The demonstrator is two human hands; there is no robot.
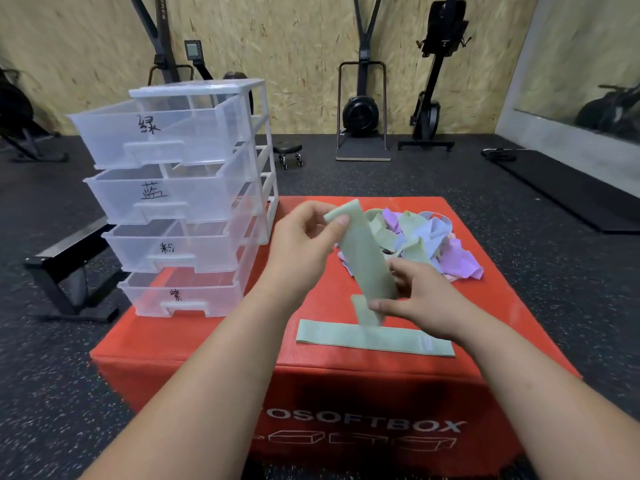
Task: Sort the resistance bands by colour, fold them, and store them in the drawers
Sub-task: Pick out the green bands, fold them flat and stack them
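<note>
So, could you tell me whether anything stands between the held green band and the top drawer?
Nothing visible does. The left hand and right hand hold the green band, and the top drawer is pulled open.

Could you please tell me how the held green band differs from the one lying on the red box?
The held green band is lifted and slanted, pinched at its ends by the left hand and right hand; the lying green band rests flat and crosswise on the red box, held by neither hand. Both are pale green.
</note>
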